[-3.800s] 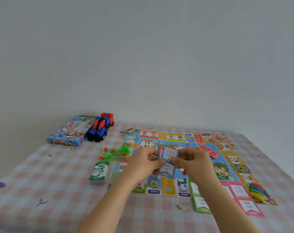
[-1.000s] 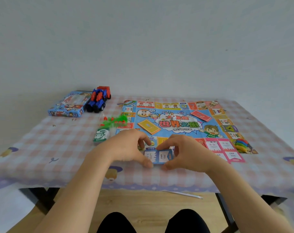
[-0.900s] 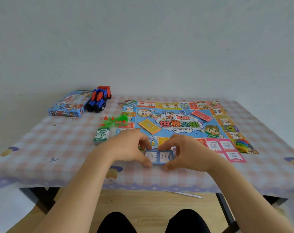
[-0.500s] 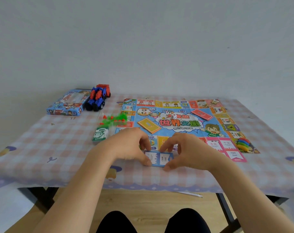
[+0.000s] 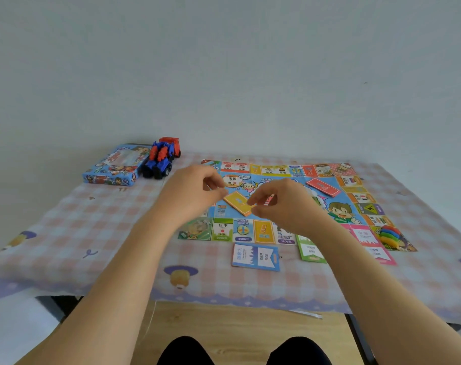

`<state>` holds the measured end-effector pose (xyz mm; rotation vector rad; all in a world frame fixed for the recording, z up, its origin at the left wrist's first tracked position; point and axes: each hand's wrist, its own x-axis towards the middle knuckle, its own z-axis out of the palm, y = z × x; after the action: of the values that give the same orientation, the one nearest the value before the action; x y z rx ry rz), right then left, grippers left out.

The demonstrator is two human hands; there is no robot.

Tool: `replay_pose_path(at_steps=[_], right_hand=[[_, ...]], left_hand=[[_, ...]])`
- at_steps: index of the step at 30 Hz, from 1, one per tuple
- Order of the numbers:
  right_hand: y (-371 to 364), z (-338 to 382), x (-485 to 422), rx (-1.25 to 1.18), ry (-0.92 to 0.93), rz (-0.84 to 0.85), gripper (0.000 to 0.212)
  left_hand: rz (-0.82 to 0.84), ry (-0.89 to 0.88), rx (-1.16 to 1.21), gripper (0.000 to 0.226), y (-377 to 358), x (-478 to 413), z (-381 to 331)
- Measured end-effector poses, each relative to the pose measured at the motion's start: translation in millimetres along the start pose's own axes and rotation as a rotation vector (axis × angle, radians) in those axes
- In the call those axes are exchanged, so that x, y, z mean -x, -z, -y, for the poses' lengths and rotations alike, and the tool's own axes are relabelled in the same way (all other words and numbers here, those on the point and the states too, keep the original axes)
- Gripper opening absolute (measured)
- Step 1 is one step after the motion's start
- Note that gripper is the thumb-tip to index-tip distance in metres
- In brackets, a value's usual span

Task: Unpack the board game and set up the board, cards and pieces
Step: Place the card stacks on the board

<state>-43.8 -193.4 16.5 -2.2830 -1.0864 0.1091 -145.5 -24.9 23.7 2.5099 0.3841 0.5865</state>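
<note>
The game board [image 5: 290, 172] lies flat on the checked tablecloth [image 5: 97, 227]. A stack of blue cards [image 5: 255, 257] rests by itself just in front of the board's near edge. Both hands hover above the board with loosely curled fingers. My left hand [image 5: 192, 192] holds nothing. My right hand [image 5: 282, 206] has its fingertips over the near corner of the orange card deck [image 5: 237, 202]; I see no grip on it. A red deck [image 5: 322, 187], green cards [image 5: 310, 251], pink cards [image 5: 369, 241] and coloured pieces [image 5: 388, 234] sit on the board's right side.
The blue game box [image 5: 113, 167] and a red-and-blue toy truck [image 5: 160, 159] stand at the back left. The table's near edge with its scalloped cloth hem [image 5: 224, 299] is close to my knees. A white wall rises behind the table.
Both hands let go of the blue cards, which now lie in front of the board. The hands rose and moved away from me to above the orange deck.
</note>
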Motion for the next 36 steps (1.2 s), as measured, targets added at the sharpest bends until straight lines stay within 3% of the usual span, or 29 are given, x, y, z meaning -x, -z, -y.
replay_pose_path(at_steps=[6, 8, 13, 18, 25, 31, 36], right_hand=[[-22.1, 31.1, -28.9, -0.076, 0.022, 0.01, 0.014], [-31.4, 42.1, -37.3, -0.112, 0.016, 0.026, 0.015], [-55.7, 63.6, -51.1, -0.117, -0.03, 0.113, 0.017], [-70.0, 69.5, -60.3, -0.101, -0.099, 0.118, 0.024], [-77.3, 77.8, -65.7, -0.082, -0.011, 0.057, 0.011], [-85.1, 102.0, -72.6, 0.248, 0.082, 0.254, 0.038], [-87.4, 111.9, -79.2, 0.419, 0.123, 0.324, 0.045]], left_hand=[[-0.22, 0.168, 0.05, 0.006, 37.2, -3.4, 41.9], [-0.211, 0.244, 0.021, 0.009, 45.6, -3.6, 58.6], [-0.088, 0.394, -0.06, 0.043, 47.4, 0.8, 83.2], [-0.003, 0.433, -0.075, 0.059, 32.2, 3.1, 91.6], [-0.001, 0.454, -0.119, 0.014, 24.1, -2.2, 98.7], [0.013, 0.467, -0.048, 0.014, 26.0, -1.4, 106.7], [0.052, 0.489, 0.06, 0.012, 30.8, -0.6, 107.4]])
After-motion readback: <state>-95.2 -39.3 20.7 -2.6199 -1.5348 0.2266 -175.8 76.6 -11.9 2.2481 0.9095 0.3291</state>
